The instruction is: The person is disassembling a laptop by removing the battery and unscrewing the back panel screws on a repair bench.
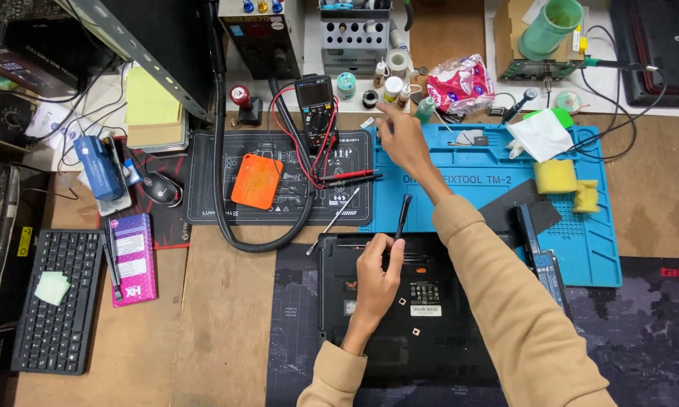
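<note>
A black laptop [422,316] lies upside down near the front edge of the desk. My left hand [377,275] rests on its back and holds a black screwdriver [403,213] that points away from me. My right hand [401,139] reaches far forward over the blue repair mat [580,241], fingers spread, close to the small bottles [392,89] at the mat's back edge. It holds nothing that I can see.
A multimeter [314,109] with red and black leads lies on a black mat beside an orange square pad [256,181]. A metal pick [333,221], yellow sponges [556,176], a white tissue [541,136], a keyboard [56,301], a mouse [160,188] and a pink box [133,258] lie around.
</note>
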